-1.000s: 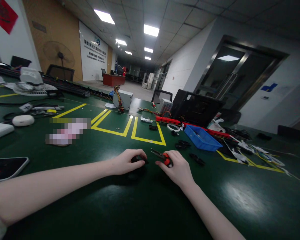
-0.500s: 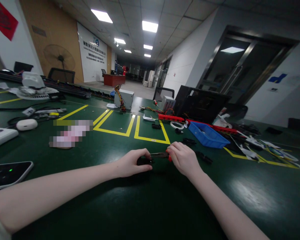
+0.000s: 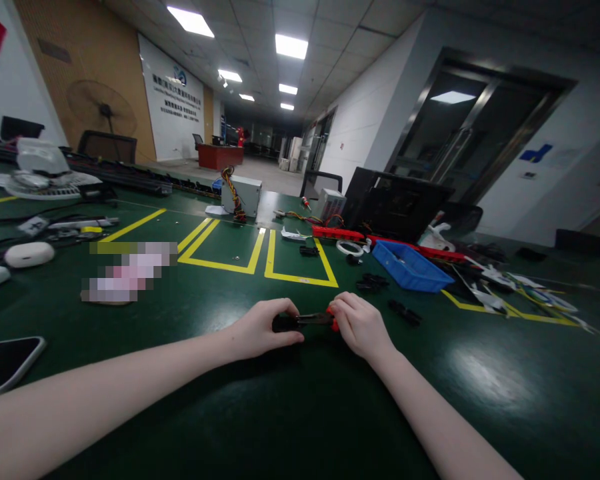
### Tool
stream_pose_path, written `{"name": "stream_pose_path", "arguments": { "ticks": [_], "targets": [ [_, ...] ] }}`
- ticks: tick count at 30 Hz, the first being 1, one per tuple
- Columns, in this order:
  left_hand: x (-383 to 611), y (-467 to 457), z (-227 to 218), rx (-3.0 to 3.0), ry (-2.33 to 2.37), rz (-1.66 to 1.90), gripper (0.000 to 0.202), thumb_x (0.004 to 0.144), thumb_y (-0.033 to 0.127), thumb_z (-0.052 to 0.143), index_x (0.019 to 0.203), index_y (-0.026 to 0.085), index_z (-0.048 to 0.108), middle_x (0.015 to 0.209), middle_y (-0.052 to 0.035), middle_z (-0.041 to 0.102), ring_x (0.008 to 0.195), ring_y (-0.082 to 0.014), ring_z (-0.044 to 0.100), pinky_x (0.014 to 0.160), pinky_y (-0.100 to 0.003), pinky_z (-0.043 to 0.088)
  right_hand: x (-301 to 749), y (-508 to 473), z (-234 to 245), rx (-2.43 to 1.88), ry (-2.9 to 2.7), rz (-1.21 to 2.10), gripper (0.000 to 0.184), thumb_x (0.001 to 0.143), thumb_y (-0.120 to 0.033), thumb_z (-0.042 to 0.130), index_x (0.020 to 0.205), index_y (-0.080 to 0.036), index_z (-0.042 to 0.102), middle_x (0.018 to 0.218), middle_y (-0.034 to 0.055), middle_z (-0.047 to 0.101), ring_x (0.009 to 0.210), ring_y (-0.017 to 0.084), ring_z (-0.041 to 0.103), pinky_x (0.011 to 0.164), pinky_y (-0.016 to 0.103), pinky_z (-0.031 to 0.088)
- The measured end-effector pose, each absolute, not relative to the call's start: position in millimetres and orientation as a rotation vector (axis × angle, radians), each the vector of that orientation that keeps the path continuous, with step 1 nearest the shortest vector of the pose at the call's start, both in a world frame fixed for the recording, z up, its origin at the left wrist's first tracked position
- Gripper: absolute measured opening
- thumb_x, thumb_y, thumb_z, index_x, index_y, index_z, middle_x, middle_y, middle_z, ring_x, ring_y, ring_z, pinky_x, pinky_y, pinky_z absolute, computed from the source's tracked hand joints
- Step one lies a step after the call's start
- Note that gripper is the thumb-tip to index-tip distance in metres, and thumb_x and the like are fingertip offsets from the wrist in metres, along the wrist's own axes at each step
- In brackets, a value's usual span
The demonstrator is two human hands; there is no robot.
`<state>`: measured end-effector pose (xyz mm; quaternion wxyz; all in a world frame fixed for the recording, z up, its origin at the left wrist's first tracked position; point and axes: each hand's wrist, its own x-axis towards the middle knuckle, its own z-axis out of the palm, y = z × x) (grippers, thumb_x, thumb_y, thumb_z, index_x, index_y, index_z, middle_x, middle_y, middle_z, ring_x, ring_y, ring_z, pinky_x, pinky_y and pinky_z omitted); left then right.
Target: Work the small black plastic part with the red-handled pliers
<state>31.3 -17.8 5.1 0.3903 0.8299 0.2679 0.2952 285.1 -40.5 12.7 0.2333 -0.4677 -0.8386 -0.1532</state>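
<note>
My right hand [image 3: 364,328] is closed around the red handles of a pair of pliers [image 3: 316,319], whose dark metal jaws point left. Between the curved thumb and fingers of my left hand [image 3: 260,327] sits a small black piece [image 3: 284,324]; its exact kind cannot be made out. The plier tips meet the right end of this piece, though whether they grip it is unclear. Both hands are low over the green table [image 3: 190,427]. To the right of my right hand lie a black cable bundle [image 3: 404,312] and another black bundle [image 3: 373,283].
Beyond my right hand stands a blue bin [image 3: 413,268], with a white ring-shaped coil [image 3: 350,248] beside it. Farther back are a power supply box [image 3: 249,195] with coloured wires and a black case [image 3: 390,203]. At the left lie a phone-like device [image 3: 7,363] and a white earbud case [image 3: 29,255].
The view has turned slightly, so table items at the left sit farther left. Both hands keep their holds, and the pliers and black piece show more clearly between them.
</note>
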Motion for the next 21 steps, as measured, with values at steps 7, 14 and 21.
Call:
{"name": "stream_pose_path", "arguments": {
  "ticks": [7,14,21],
  "targets": [
    [32.1,-15.5,1.8,2.122,0.716,0.748,0.026,0.084,0.034,0.071,0.101,0.017,0.063,0.095,-0.0028,0.067,0.083,-0.0181,0.062,0.073,-0.030,0.049,284.2,-40.0,11.4,-1.317,-2.348,-0.356,0.036,0.101,-0.034,0.032,0.085,-0.020,0.060,0.083,0.0062,0.061,0.072,0.016,0.055,0.066,0.030,0.041],
    [32.0,-15.0,0.4,2.095,0.694,0.773,0.030,0.084,0.033,0.072,0.109,0.019,0.062,0.104,-0.0038,0.069,0.095,-0.0205,0.065,0.084,-0.034,0.050,284.2,-40.2,15.6,-1.326,-2.426,-0.307,0.040,0.091,-0.058,0.049,0.082,-0.019,0.057,0.079,0.0049,0.060,0.069,0.017,0.052,0.063,0.030,0.037],
    [33.2,-15.4,2.5,2.064,0.685,0.740,0.030,0.087,0.036,0.068,0.112,0.021,0.062,0.104,-0.0042,0.072,0.094,-0.0206,0.067,0.083,-0.033,0.052,281.6,-37.9,10.3,-1.367,-2.399,-0.322,0.041,0.097,-0.052,0.040,0.074,-0.020,0.052,0.072,0.0038,0.059,0.064,0.016,0.048,0.062,0.031,0.032]
  ]
}}
